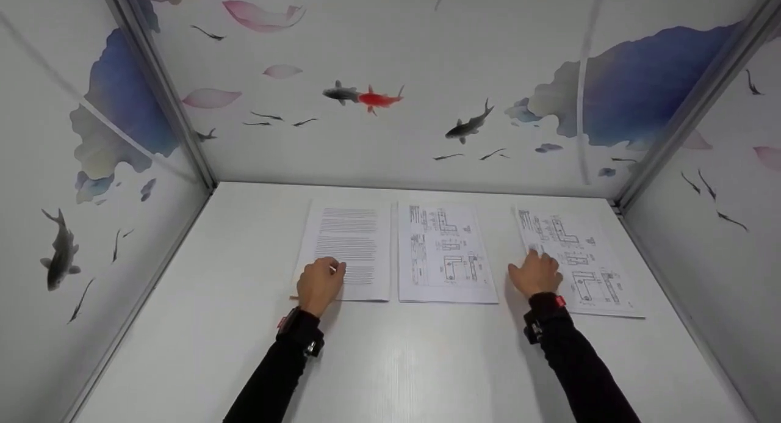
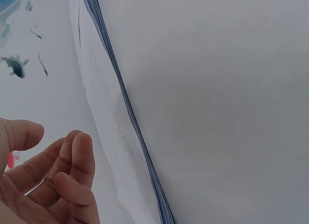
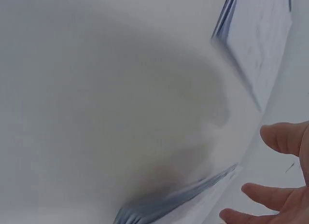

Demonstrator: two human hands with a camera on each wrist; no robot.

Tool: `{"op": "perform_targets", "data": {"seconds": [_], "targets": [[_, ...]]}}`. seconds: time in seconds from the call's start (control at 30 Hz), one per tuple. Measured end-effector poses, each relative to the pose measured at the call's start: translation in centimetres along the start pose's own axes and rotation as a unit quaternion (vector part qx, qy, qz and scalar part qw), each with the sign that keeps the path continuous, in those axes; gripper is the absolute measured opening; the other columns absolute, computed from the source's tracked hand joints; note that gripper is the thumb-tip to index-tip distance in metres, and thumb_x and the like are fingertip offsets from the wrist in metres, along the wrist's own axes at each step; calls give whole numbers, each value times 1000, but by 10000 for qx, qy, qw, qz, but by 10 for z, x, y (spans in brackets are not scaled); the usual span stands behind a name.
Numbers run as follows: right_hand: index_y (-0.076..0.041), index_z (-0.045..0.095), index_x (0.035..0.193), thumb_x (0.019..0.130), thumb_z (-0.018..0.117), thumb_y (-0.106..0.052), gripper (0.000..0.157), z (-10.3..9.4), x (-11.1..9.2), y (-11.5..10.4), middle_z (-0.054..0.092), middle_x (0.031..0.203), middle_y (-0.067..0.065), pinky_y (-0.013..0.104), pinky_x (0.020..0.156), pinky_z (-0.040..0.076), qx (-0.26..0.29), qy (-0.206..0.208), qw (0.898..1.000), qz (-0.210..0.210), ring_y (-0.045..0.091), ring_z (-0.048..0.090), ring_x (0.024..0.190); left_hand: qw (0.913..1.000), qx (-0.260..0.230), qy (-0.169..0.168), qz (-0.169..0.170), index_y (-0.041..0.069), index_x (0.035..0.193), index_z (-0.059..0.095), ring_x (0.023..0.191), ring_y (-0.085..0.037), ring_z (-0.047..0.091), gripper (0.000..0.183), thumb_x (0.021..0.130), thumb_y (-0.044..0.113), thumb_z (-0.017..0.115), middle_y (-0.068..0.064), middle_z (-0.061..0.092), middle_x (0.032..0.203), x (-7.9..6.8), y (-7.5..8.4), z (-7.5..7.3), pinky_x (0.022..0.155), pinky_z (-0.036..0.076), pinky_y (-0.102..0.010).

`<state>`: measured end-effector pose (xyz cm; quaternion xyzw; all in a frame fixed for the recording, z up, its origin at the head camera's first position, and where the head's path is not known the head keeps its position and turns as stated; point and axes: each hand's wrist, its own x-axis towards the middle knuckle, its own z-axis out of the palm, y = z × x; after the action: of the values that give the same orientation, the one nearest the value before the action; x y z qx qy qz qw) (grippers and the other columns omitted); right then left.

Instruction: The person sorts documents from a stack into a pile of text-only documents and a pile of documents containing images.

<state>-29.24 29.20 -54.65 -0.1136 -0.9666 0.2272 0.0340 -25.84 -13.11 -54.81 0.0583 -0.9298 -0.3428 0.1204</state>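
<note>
Three stacks of paper lie side by side on a white table. Over the lower left part of the stack of text pages is my left hand. Its fingers are loosely bent and nothing shows between them in the left wrist view, where the layered edge of the pages runs alongside. My right hand is at the left edge of the right stack of technical drawings, fingers and thumb spread apart. In the right wrist view its thumb and fingertips show with nothing between them.
The middle stack of drawings lies between the hands. A small brownish thing peeks out by the text pages' lower left corner. White walls printed with fish and petals enclose the table at the back and both sides.
</note>
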Motion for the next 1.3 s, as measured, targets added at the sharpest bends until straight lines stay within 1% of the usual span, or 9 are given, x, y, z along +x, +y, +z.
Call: {"op": "perform_targets", "data": {"seconds": [0.13, 0.23, 0.47, 0.53, 0.6, 0.73, 0.9, 1.1, 1.3], "targets": [[18, 46, 122, 90, 56, -37, 65, -12, 0, 29, 45, 119, 43, 69, 91, 35, -334, -582, 9963, 528, 57, 41, 115, 9997, -148, -119, 147, 9, 87, 74, 58, -13, 57, 23, 94, 27, 63, -1, 66, 69, -2, 8, 5, 50, 40, -27], [16, 49, 118, 89, 56, -39, 62, -18, -1, 42, 49, 113, 39, 65, 86, 37, -302, -787, 9942, 673, 53, 45, 108, 9993, -231, -177, 229, 9, 87, 75, 57, -12, 57, 22, 94, 27, 63, 0, 66, 69, -3, 12, 7, 50, 40, -27], [11, 53, 121, 91, 58, -43, 62, -29, 1, 52, 59, 101, 25, 40, 65, 44, -13, -1038, 9923, 669, 35, 54, 85, 9984, -387, -229, 330, 8, 88, 74, 57, -11, 56, 22, 94, 26, 64, 0, 66, 69, -5, 17, 10, 51, 41, -26], [10, 50, 130, 92, 59, -43, 66, -31, 1, 52, 59, 112, 29, 41, 69, 47, 210, -1133, 9906, 732, 36, 56, 91, 9982, -402, -271, 349, 8, 89, 74, 57, -11, 56, 22, 94, 27, 64, 0, 67, 70, -6, 17, 10, 52, 41, -26], [11, 43, 138, 92, 59, -43, 72, -33, 0, 52, 52, 128, 34, 48, 82, 48, 396, -1159, 9893, 789, 42, 55, 104, 9980, -411, -324, 345, 9, 89, 74, 57, -10, 55, 23, 94, 29, 64, 0, 66, 69, -6, 17, 9, 52, 41, -26], [11, 34, 145, 92, 60, -44, 80, -35, 2, 55, 38, 144, 36, 56, 103, 39, 750, -1220, 9853, 930, 47, 45, 124, 9977, -443, -415, 307, 10, 87, 73, 55, -11, 52, 27, 93, 36, 66, 1, 63, 66, -6, 16, 9, 50, 39, -26], [10, 40, 142, 95, 51, -35, 65, -31, 4, 59, 44, 140, 35, 57, 99, 41, 714, -1138, 9863, 961, 46, 48, 119, 9974, -490, -436, 284, 11, 86, 73, 55, -11, 53, 26, 92, 36, 66, 2, 63, 65, -7, 15, 10, 51, 39, -26], [11, 57, 120, 97, 33, -15, 42, -27, 0, 60, 61, 111, 36, 49, 64, 48, 83, -524, 9974, 495, 43, 62, 91, 9969, -552, -465, 309, 10, 90, 73, 55, -10, 54, 21, 93, 30, 65, 1, 66, 67, -6, 14, 10, 50, 40, -26], [10, 55, 104, 97, 32, -12, 33, -28, -2, 60, 63, 90, 30, 43, 54, 44, 197, -136, 9980, 588, 36, 62, 74, 9970, -531, -490, 274, 11, 92, 72, 54, -10, 53, 19, 93, 29, 65, 1, 65, 68, -6, 10, 10, 51, 40, -26]]}}
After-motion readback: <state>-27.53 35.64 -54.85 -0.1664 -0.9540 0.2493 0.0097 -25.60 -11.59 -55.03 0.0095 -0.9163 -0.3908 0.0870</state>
